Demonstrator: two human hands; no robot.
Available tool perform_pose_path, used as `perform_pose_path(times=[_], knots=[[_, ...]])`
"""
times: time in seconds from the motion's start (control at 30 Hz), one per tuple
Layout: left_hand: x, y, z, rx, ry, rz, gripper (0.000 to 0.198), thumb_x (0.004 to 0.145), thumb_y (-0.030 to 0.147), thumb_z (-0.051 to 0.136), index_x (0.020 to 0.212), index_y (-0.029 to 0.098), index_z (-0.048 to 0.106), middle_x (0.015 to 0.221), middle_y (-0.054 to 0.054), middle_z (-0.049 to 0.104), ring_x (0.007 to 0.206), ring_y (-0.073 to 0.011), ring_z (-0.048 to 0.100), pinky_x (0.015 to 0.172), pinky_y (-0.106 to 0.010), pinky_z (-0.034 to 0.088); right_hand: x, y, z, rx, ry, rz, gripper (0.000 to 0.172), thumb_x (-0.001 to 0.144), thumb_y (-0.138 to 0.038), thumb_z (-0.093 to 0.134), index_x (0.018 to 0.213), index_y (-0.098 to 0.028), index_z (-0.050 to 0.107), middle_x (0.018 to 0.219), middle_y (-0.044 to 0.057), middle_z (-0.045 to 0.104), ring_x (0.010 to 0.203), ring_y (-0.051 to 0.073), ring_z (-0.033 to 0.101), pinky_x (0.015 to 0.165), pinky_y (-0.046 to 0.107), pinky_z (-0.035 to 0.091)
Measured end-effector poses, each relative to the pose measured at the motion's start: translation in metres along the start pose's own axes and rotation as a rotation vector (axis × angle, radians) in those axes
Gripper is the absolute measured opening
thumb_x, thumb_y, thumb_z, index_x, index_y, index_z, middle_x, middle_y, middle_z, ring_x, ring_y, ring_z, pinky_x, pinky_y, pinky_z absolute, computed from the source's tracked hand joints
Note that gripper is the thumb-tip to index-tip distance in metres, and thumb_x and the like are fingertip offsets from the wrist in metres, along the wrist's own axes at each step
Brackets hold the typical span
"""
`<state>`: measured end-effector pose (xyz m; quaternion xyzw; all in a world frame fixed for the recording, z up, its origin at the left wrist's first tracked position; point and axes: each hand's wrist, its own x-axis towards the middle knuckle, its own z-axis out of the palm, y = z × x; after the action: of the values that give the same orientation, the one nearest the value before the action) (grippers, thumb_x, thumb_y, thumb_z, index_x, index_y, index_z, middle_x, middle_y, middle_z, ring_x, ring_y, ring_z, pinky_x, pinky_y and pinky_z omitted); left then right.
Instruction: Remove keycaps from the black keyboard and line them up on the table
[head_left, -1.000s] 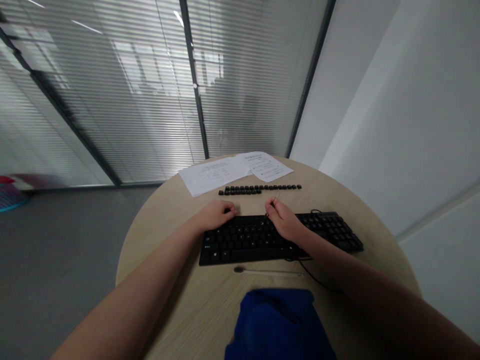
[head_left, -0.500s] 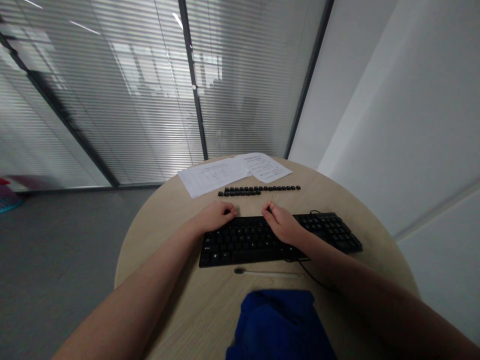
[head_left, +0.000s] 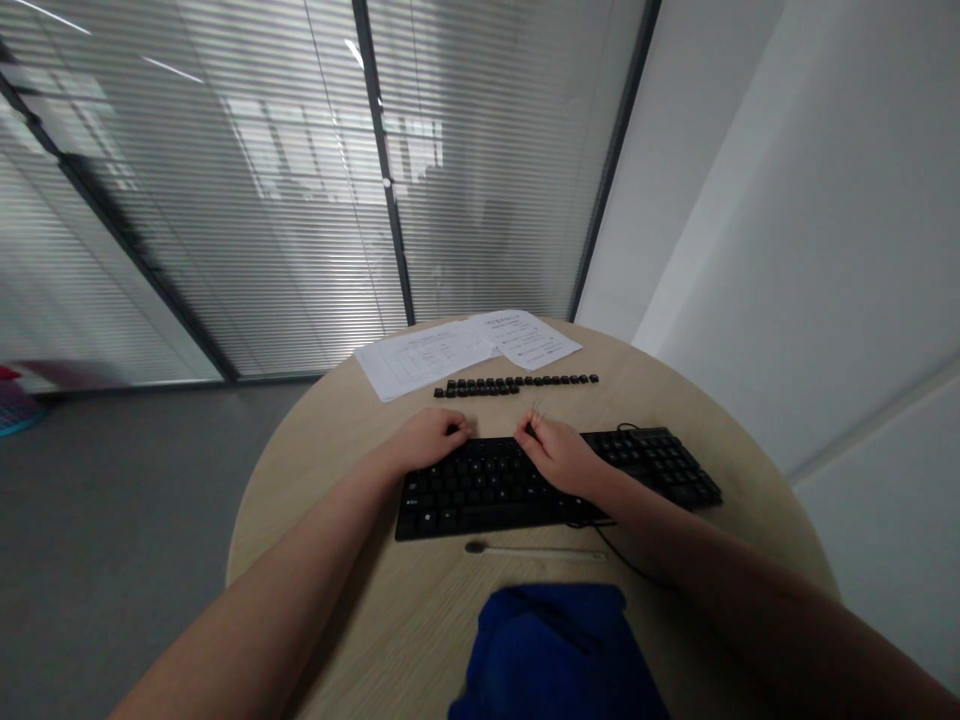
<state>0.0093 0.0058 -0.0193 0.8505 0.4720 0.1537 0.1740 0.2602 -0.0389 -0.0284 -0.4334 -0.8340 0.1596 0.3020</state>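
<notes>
A black keyboard (head_left: 652,462) lies across a round wooden table (head_left: 315,440). My left hand (head_left: 427,438) rests curled on the keyboard's far left edge, steadying it. My right hand (head_left: 555,452) sits over the top row near the middle, pinching a thin wire tool whose prongs stick up above the fingers. Just beyond the keyboard lies a row of removed black keycaps (head_left: 517,383).
Two printed sheets (head_left: 427,355) lie at the table's far edge. A thin white stick with a dark tip (head_left: 532,550) lies in front of the keyboard, and a blue cloth (head_left: 555,650) lies nearest me. The keyboard cable loops behind my right forearm. Glass partitions with blinds stand behind.
My right hand has slid a little to the left along the keyboard's top row with the wire tool. My left hand has stayed put. The view has dipped slightly.
</notes>
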Motion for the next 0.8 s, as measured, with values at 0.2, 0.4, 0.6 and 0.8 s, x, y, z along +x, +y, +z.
perform_pose_path(times=[0.2, 0.4, 0.6, 0.8], knots=[[-0.0001, 0.0, -0.0001, 0.007, -0.003, -0.001, 0.024, 0.085, 0.031, 0.049, 0.074, 0.019, 0.067, 0.071, -0.002, 0.067, 0.07, -0.0177, 0.059, 0.065, -0.028, 0.037, -0.0027, 0.0029, 0.0017, 0.062, 0.076, 0.009, 0.014, 0.099, -0.03, 0.04, 0.094, -0.021, 0.05, 0.078, 0.002, 0.062, 0.073, 0.019, 0.06, 0.07, 0.03, 0.04], [-0.0008, 0.0, -0.0002, 0.017, 0.001, -0.006, 0.024, 0.084, 0.032, 0.049, 0.075, 0.02, 0.068, 0.073, -0.003, 0.068, 0.07, -0.0185, 0.059, 0.065, -0.028, 0.037, -0.0052, 0.0031, 0.0021, 0.065, 0.107, -0.004, 0.016, 0.099, -0.031, 0.039, 0.093, -0.021, 0.05, 0.075, 0.001, 0.06, 0.068, 0.018, 0.058, 0.068, 0.029, 0.04], [-0.0002, 0.0004, -0.0005, 0.019, -0.014, -0.002, 0.024, 0.084, 0.032, 0.049, 0.076, 0.02, 0.067, 0.074, -0.002, 0.069, 0.071, -0.0177, 0.06, 0.065, -0.027, 0.037, -0.0061, 0.0024, 0.0024, 0.06, 0.118, -0.008, 0.015, 0.098, -0.031, 0.039, 0.092, -0.022, 0.05, 0.076, 0.002, 0.059, 0.072, 0.019, 0.058, 0.07, 0.03, 0.04], [-0.0006, -0.0009, 0.0003, 0.023, -0.012, -0.005, 0.025, 0.085, 0.034, 0.049, 0.074, 0.02, 0.066, 0.073, -0.002, 0.068, 0.07, -0.0175, 0.059, 0.064, -0.028, 0.037, -0.0069, 0.0013, 0.0019, 0.079, 0.111, -0.013, 0.015, 0.098, -0.031, 0.039, 0.09, -0.022, 0.049, 0.074, 0.002, 0.057, 0.07, 0.019, 0.056, 0.068, 0.031, 0.039]])
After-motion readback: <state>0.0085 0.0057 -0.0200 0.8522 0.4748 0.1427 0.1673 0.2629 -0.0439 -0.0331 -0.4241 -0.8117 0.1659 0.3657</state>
